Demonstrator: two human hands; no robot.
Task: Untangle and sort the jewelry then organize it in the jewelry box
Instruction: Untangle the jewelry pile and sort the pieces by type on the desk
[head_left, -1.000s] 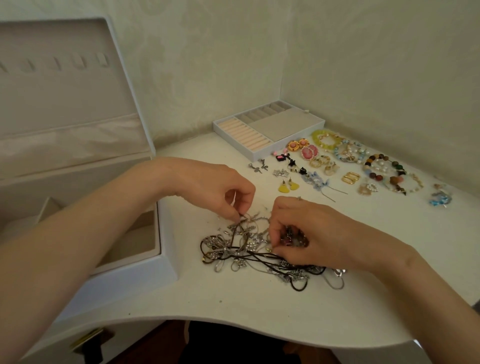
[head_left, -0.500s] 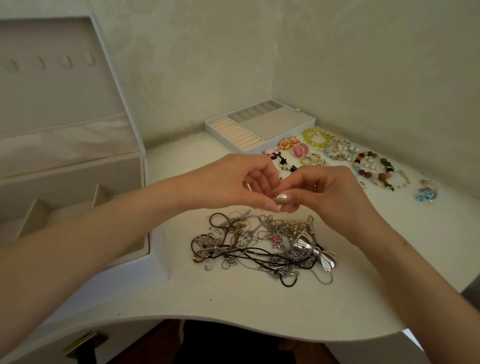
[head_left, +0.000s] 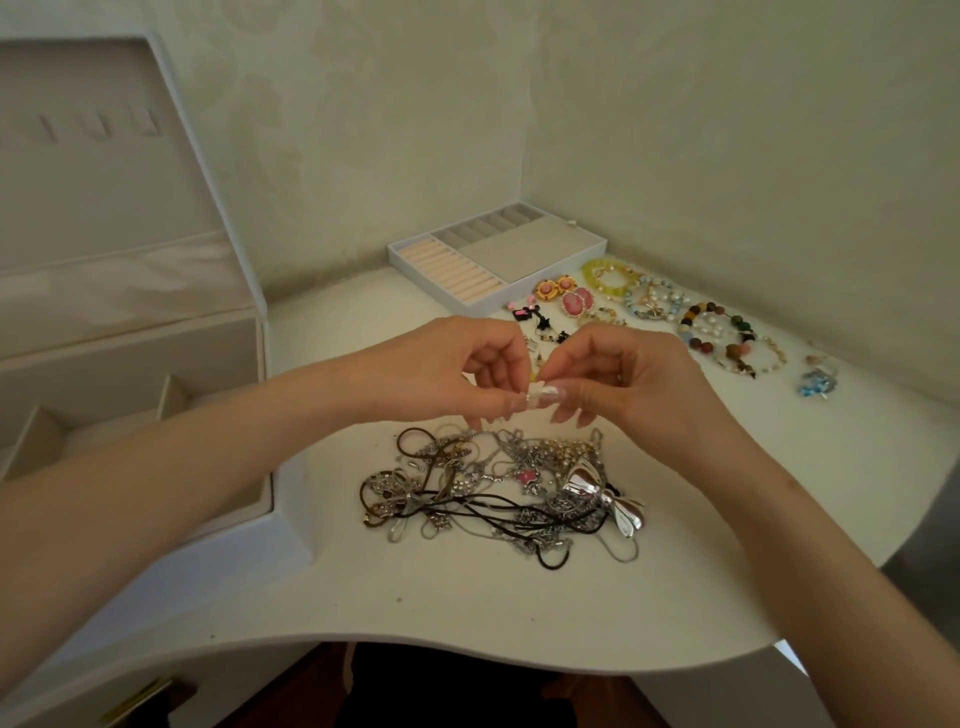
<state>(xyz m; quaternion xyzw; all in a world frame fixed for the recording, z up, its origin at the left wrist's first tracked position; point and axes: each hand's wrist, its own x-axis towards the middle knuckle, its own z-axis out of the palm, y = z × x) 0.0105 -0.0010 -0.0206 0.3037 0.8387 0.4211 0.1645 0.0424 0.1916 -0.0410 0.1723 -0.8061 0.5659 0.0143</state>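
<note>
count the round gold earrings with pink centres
2: one gold earring and its twin lie side by side just in front of the ring tray; others could be hidden.

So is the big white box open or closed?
Open. The jewelry box has its lid standing up at the left, and the dividers inside are showing.

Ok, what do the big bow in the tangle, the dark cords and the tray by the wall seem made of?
Bow: polished silver-toned metal, bright mirror-like highlights.
Dark cords: likely leather or waxed cord, matte, no glint.
Tray: white rigid shell, beige velvety-looking lining, no shine.
</note>
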